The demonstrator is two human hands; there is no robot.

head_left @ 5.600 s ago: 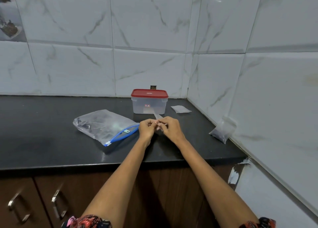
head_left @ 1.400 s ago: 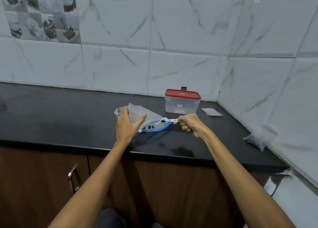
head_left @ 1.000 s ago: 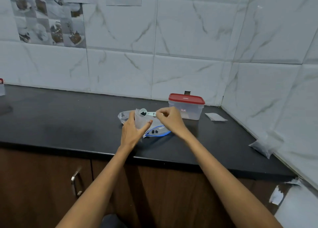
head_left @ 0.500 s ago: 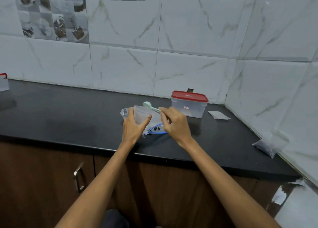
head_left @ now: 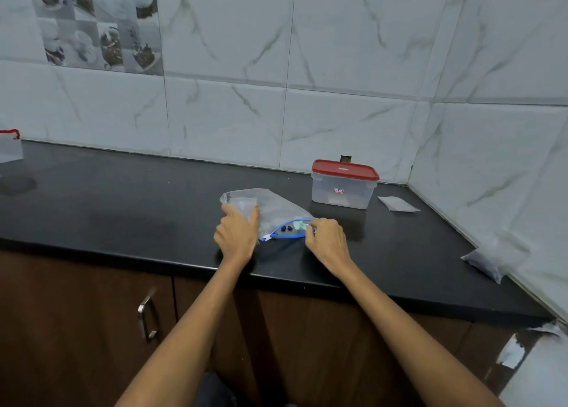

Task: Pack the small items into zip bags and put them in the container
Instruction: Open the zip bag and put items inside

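Observation:
A large clear bag (head_left: 278, 211) with a blue zip mouth lies on the black counter (head_left: 123, 203). A couple of small dark items (head_left: 286, 228) show at its mouth. My left hand (head_left: 236, 236) holds a small clear zip bag (head_left: 242, 206) upright, thumb and fingers around it. My right hand (head_left: 327, 240) pinches the handle of a pale green scoop (head_left: 299, 224), whose bowl dips into the big bag's mouth. A clear container (head_left: 342, 186) with a red lid, shut, stands behind to the right.
A flat small zip bag (head_left: 397, 204) lies right of the container. A filled small bag (head_left: 487, 260) leans on the right wall tiles. At the far left edge stands another clear box (head_left: 9, 146) with red trim. Cabinet doors with a metal handle (head_left: 146, 317) run below the counter.
My right hand has brought the scoop down from over the small bag to the big bag's blue mouth. My left hand keeps holding the small bag upright.

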